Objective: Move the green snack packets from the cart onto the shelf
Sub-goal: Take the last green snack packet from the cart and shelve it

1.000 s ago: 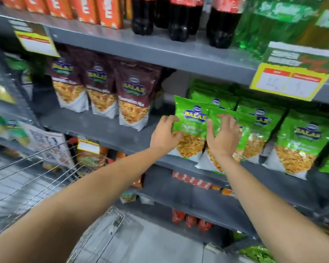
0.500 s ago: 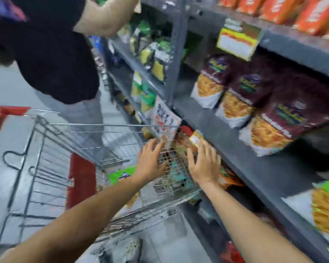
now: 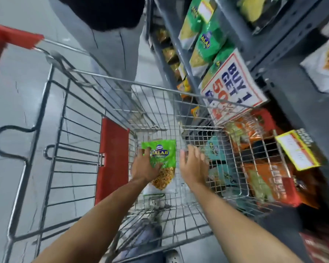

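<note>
head view looks straight down into a silver wire shopping cart (image 3: 179,95) with a red plastic handle (image 3: 13,37) and a red plastic panel (image 3: 112,158) at its folding seat. one green foil snack packet (image 3: 160,162), printed with a blue oval logo and a window of yellow snack, lies flat on the wire floor of the cart basket, near the red panel. the left hand (image 3: 145,170) lies on the packet's left edge, fingers spread over the green foil and touching it; whether it has closed a grip i cannot tell. the right hand (image 3: 193,166) hovers just beside the packet's right side, fingers spread and slightly curled, holding nothing. both bare forearms reach in from the lower edge. to the right stands a grey metal shelf (image 3: 285,76) stocked with green and orange packets, with a white "buy 1 get 1" sign (image 3: 234,86) and a yellow price tag (image 3: 298,149) on it. another person in grey trousers (image 3: 112,48) stands beyond the cart.
</note>
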### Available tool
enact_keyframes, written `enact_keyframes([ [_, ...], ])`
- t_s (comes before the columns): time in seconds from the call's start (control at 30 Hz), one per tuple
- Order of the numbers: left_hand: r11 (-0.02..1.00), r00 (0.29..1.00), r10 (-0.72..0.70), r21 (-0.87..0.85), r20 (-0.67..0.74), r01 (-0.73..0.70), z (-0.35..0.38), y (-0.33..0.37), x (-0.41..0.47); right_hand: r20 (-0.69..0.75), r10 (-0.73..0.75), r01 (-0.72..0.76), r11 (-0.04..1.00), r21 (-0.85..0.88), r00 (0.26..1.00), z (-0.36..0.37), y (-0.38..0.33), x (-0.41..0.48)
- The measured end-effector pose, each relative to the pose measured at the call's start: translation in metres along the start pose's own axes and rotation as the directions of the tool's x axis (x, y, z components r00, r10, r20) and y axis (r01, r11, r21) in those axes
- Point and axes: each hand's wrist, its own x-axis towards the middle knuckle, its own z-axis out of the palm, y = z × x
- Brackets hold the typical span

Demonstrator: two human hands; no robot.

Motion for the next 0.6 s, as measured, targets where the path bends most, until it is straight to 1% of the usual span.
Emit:
enact_keyframes([
  [0.07,0.995,0.995,-0.092,-0.041,0.027,0.093,0.012,-0.011,0.011,0.039,0.031,-0.030,0.999,-0.016,0.999,0.022,-0.005,0.010],
  [0.13,0.983,0.982,-0.171,-0.045,0.082,0.176,0.026,-0.022,0.018,0.130,0.067,-0.058,0.996,-0.075,0.989,0.040,-0.007,0.019],
  [0.2,0.957,0.953,-0.256,-0.099,0.164,0.274,0.043,-0.033,0.027,0.255,0.116,-0.088,0.989,-0.119,0.960,0.061,-0.005,0.024],
  [0.27,0.938,0.935,-0.280,-0.146,0.216,0.315,0.053,-0.037,0.032,0.346,0.148,-0.130,0.989,-0.075,0.927,0.074,-0.003,0.028],
  [0.33,0.915,0.916,-0.313,-0.178,0.250,0.361,0.058,-0.037,0.037,0.343,0.158,-0.144,0.987,-0.066,0.926,0.088,-0.001,0.031],
  [0.4,0.897,0.896,-0.342,-0.186,0.283,0.401,0.064,-0.039,0.042,0.379,0.201,-0.194,0.979,-0.055,0.904,0.099,0.000,0.032],
  [0.5,0.891,0.878,-0.336,-0.187,0.340,0.414,0.076,-0.049,0.050,0.539,0.235,-0.344,0.932,0.110,0.809,0.111,0.001,0.036],
  [0.53,0.893,0.874,-0.335,-0.178,0.351,0.413,0.077,-0.051,0.052,0.577,0.239,-0.394,0.905,0.158,0.781,0.113,0.002,0.038],
  [0.6,0.906,0.878,-0.327,-0.150,0.349,0.397,0.081,-0.057,0.057,0.622,0.289,-0.505,0.839,0.201,0.728,0.116,0.006,0.043],
])
